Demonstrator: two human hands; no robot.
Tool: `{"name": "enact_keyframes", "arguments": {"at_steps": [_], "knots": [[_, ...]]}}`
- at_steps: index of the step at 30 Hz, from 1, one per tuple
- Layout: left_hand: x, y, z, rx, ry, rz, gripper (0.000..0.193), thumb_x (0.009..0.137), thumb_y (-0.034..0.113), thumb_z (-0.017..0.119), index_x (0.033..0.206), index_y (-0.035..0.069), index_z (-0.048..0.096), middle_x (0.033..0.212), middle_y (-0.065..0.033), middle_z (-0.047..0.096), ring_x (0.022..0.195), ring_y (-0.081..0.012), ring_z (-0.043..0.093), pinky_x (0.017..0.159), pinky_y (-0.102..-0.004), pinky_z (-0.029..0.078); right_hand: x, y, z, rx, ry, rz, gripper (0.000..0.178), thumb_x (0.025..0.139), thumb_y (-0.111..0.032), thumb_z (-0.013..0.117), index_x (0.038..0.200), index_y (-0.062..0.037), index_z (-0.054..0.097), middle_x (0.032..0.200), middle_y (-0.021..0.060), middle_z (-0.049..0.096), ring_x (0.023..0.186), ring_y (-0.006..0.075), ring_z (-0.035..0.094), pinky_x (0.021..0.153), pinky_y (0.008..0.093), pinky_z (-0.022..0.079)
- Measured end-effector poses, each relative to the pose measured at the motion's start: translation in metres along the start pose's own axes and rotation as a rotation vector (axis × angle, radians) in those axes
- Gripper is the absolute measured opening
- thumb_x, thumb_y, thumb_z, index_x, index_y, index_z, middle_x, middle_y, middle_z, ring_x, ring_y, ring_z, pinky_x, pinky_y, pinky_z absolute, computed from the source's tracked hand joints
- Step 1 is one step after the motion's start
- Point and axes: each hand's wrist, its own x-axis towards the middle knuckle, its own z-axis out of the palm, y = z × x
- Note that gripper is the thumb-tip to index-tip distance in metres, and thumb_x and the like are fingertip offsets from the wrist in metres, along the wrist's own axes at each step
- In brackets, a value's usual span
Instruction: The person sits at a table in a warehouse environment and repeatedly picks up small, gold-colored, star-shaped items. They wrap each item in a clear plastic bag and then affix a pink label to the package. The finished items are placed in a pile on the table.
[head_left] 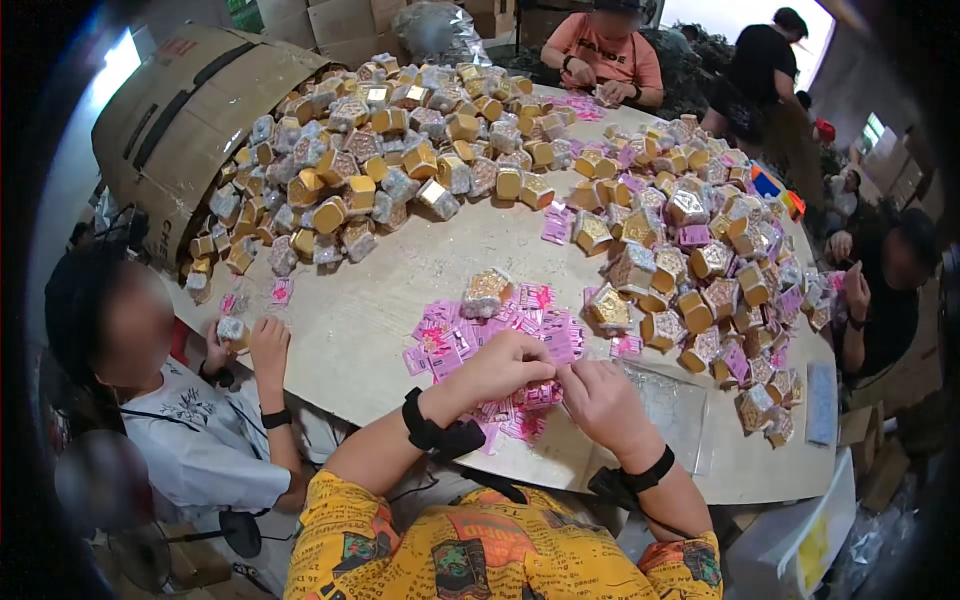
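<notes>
In the head view, the left hand (500, 368) and right hand (615, 405) nearly meet above the near side of the counter (400, 290), pinching a pink packet (540, 394) whose outline their fingers partly hide. Pink cards (440, 340) spread beneath, some covered by the left arm; a clear bag (690, 430), hard to make out, lies right.

Small pink cards (452, 345) in a messy heap

The flat cards lie every which way, many on top of others. One bright pink piece (541, 394) is held at the near side, partly hidden.
</notes>
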Motion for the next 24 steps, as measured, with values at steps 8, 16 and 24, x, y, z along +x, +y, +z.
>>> {"name": "enact_keyframes", "arguments": {"at_steps": [8, 16, 24], "knots": [[0.036, -0.003, -0.041, 1.110, 0.626, 0.129, 0.045, 0.082, 0.029, 0.070, 0.120, 0.006, 0.058, 0.099, -0.0187, 0.061, 0.097, -0.0381, 0.059, 0.084, -0.0455, 0.049, -0.001, 0.018, 0.009, 0.159, 0.053, 0.229, 0.018, 0.072, -0.002, 0.065, 0.088, -0.0031, 0.057, 0.072, 0.0122, 0.051, 0.064, 0.0307, 0.057, 0.057, 0.0400, 0.047], [0.045, -0.026, -0.062, 1.040, 0.565, -0.028, 0.048, 0.083, 0.036, 0.065, 0.126, 0.015, 0.056, 0.096, -0.0163, 0.060, 0.094, -0.0344, 0.060, 0.080, -0.0468, 0.051, 0.001, 0.020, 0.014, 0.257, 0.120, 0.321, 0.019, 0.074, 0.000, 0.067, 0.092, -0.0024, 0.060, 0.077, 0.0127, 0.056, 0.066, 0.0318, 0.059, 0.058, 0.0401, 0.049], [0.012, 0.016, -0.069, -0.452, 0.520, -0.118, 0.045, 0.093, 0.031, 0.063, 0.132, 0.011, 0.051, 0.099, -0.0082, 0.060, 0.089, -0.0191, 0.063, 0.070, -0.0328, 0.055, 0.031, 0.019, 0.006, 0.312, 0.186, 0.310, 0.017, 0.074, 0.001, 0.066, 0.089, -0.0030, 0.060, 0.078, 0.0123, 0.059, 0.066, 0.0310, 0.061, 0.058, 0.0386, 0.050]]}}
